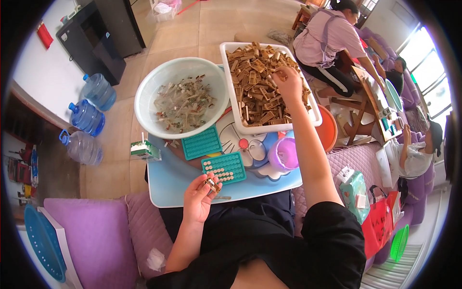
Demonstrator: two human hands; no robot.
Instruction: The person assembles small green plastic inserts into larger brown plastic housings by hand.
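Note:
My left hand (198, 198) is closed around a small shiny gold-brown piece (212, 185), held just in front of a teal tray (239, 175) with small round white pieces in part of its cups. My right arm stretches forward to a white rectangular tub (269, 129) heaped with brown boxy pieces (255, 77). Over that heap my right hand (289, 87) has its fingers curled together; what they grip, if anything, is too small to make out. A second teal tray (197, 144) lies behind the first. Left of the tub stands a pale round basin (144, 103) holding clear and coloured small parts.
A purple cup (284, 154) stands on the blue table (168, 178), with an orange basin (328, 127) beyond it. At left is a small green-white box (145, 150). Three water bottles (86, 119) stand on the floor. Another person (327, 38) works at the upper right.

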